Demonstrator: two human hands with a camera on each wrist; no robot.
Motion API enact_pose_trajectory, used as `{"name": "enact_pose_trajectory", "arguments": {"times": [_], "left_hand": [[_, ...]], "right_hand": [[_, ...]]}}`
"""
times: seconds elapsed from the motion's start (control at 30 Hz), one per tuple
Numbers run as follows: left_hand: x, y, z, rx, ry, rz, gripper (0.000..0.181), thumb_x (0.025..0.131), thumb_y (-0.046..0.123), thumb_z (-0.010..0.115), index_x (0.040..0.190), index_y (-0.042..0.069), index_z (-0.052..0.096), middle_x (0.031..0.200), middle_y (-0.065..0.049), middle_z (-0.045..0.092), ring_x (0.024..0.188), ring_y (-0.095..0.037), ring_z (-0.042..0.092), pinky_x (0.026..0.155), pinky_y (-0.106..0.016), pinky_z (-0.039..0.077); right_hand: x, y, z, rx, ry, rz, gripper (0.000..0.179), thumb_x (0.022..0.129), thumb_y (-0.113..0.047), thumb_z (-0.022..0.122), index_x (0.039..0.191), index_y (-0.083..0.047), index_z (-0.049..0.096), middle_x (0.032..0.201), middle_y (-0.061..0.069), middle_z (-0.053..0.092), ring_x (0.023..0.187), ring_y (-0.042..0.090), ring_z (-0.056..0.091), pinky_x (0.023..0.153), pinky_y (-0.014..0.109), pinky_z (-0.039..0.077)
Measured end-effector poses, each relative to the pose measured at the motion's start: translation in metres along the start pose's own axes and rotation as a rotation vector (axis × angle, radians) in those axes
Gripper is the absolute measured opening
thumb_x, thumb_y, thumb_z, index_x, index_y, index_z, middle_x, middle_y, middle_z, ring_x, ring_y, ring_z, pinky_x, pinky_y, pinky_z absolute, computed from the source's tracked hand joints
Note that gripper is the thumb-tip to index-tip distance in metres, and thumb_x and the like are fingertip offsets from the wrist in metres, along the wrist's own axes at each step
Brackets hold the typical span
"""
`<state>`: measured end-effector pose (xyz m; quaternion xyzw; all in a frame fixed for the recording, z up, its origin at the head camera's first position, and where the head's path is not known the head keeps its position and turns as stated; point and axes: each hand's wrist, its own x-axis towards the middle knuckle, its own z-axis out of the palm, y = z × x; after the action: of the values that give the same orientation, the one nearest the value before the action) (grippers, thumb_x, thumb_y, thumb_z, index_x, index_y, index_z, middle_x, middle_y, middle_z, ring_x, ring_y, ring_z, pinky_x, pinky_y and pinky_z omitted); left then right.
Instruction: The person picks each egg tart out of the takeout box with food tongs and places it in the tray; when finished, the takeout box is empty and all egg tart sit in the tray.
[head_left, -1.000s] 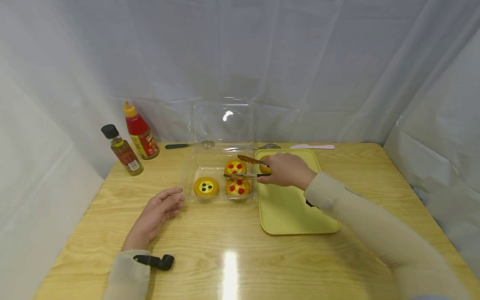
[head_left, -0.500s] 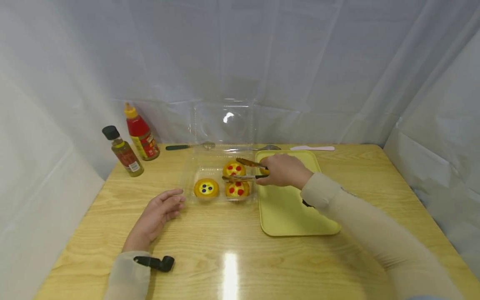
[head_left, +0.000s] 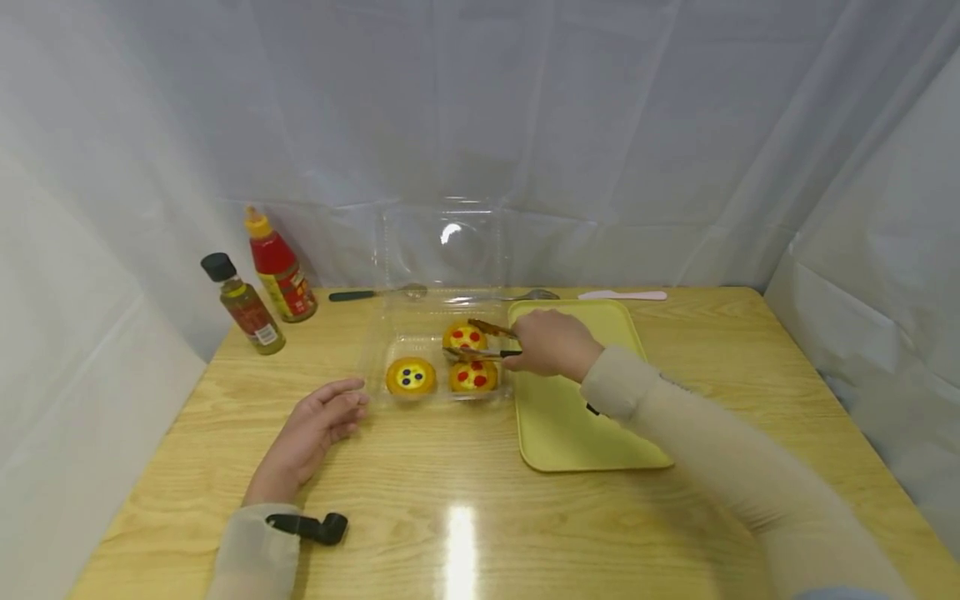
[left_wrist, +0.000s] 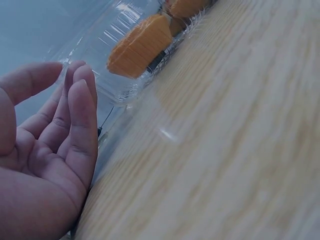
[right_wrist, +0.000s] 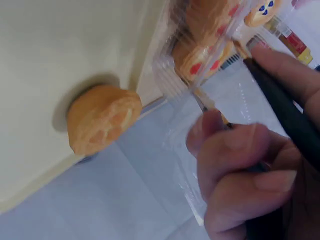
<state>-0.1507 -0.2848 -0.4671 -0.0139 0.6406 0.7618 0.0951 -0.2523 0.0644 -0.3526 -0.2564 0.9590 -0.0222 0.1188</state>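
My right hand [head_left: 558, 343] grips a pair of tongs [head_left: 495, 354] with dark handles. The tongs' two arms reach over the right wall of an open clear plastic clamshell container [head_left: 408, 325], around the rear red-dotted toy tart [head_left: 463, 335]. A second red-dotted tart [head_left: 474, 379] sits in front of it, and a blue-dotted tart [head_left: 411, 377] lies at the front left. Beside the container's front left corner, my left hand [head_left: 318, 425] holds nothing, its fingers relaxed. In the right wrist view another tart [right_wrist: 102, 120] rests on the yellow tray [head_left: 592, 433]; my right hand hides it from the head view.
An oil bottle [head_left: 251, 312] and a red sauce bottle [head_left: 281, 271] stand at the back left. Along the table's rear edge lie a dark-handled spoon [head_left: 352, 295], a fork [head_left: 538, 294] and a pink knife [head_left: 626, 295]. White curtains hang behind and beside the table.
My right hand has moved slightly left with the tongs, whose tips now reach further around the rear tart. My left hand has stayed in place.
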Motion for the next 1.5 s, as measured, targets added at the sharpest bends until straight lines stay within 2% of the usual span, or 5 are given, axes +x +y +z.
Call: {"name": "enact_pose_trajectory", "arguments": {"times": [0.27, 0.43, 0.63, 1.13, 1.5], "left_hand": [[-0.001, -0.001, 0.0, 0.004, 0.005, -0.003, 0.039, 0.103, 0.02, 0.057, 0.136, 0.001, 0.051, 0.107, 0.003, 0.068, 0.095, -0.011, 0.066, 0.076, -0.024, 0.056], [-0.001, 0.0, 0.0, 0.005, 0.007, -0.001, 0.036, 0.103, 0.019, 0.056, 0.135, 0.003, 0.053, 0.107, 0.003, 0.069, 0.097, -0.011, 0.066, 0.077, -0.024, 0.055], [0.0, -0.001, 0.0, 0.006, 0.003, -0.006, 0.039, 0.103, 0.02, 0.056, 0.137, 0.001, 0.051, 0.107, 0.003, 0.068, 0.096, -0.011, 0.065, 0.077, -0.024, 0.055], [0.002, -0.002, -0.004, 0.001, -0.007, -0.003, 0.037, 0.103, 0.02, 0.056, 0.136, 0.002, 0.052, 0.107, 0.003, 0.068, 0.095, -0.01, 0.065, 0.076, -0.024, 0.055], [0.002, -0.002, -0.005, 0.017, -0.001, -0.003, 0.038, 0.103, 0.021, 0.056, 0.136, 0.002, 0.052, 0.107, 0.003, 0.068, 0.095, -0.01, 0.065, 0.077, -0.023, 0.055]], "right_hand": [[-0.003, 0.005, 0.005, 0.034, 0.034, -0.012, 0.036, 0.092, -0.049, 0.067, 0.107, -0.016, 0.07, 0.083, -0.002, 0.06, 0.063, 0.016, 0.055, 0.051, 0.031, 0.044], [-0.008, 0.01, 0.005, 0.046, 0.066, -0.027, 0.042, 0.092, -0.051, 0.065, 0.112, -0.015, 0.069, 0.083, -0.003, 0.061, 0.063, 0.016, 0.055, 0.051, 0.032, 0.043], [-0.015, 0.015, 0.007, 0.072, 0.078, -0.025, 0.055, 0.093, -0.054, 0.063, 0.13, -0.014, 0.065, 0.094, 0.0, 0.067, 0.064, 0.013, 0.057, 0.053, 0.031, 0.045], [-0.025, 0.023, 0.005, 0.129, 0.156, -0.062, 0.054, 0.095, -0.05, 0.063, 0.136, -0.015, 0.061, 0.104, 0.005, 0.07, 0.058, 0.012, 0.056, 0.054, 0.031, 0.045], [-0.032, 0.03, 0.001, 0.17, 0.144, -0.05, 0.059, 0.096, -0.049, 0.061, 0.143, -0.013, 0.054, 0.065, -0.002, 0.057, 0.045, 0.01, 0.037, 0.048, 0.03, 0.035]]}}
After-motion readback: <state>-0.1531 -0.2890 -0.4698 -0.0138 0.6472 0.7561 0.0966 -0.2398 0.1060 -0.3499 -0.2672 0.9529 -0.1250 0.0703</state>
